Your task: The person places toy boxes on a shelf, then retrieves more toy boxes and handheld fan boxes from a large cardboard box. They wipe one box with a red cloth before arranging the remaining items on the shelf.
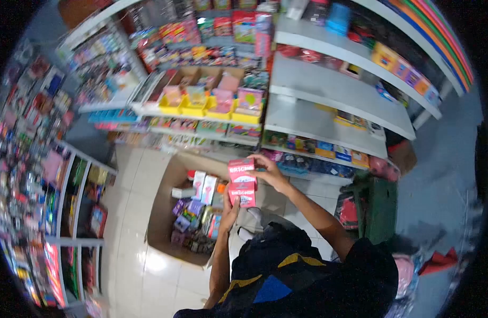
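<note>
Two red boxes with white lettering, an upper one [242,171] and a lower one [242,194], are held together in front of my body. My left hand [230,211] grips the lower box at its left and bottom side. The fingers of my right hand [266,172] close on the right edge of the upper box. Just left of the boxes, a large open cardboard carton [161,222] stands on the floor. White boxes [204,188], purple packs [193,208] and several other small packages lie inside it.
White shelves [328,87] with goods stand ahead on the right. Yellow bins [195,108] line a display ahead. Packed racks [63,191] fill the left side. A green stand [379,209] is at the right, on the near side of the shelves. White tiles [128,212] cover the floor.
</note>
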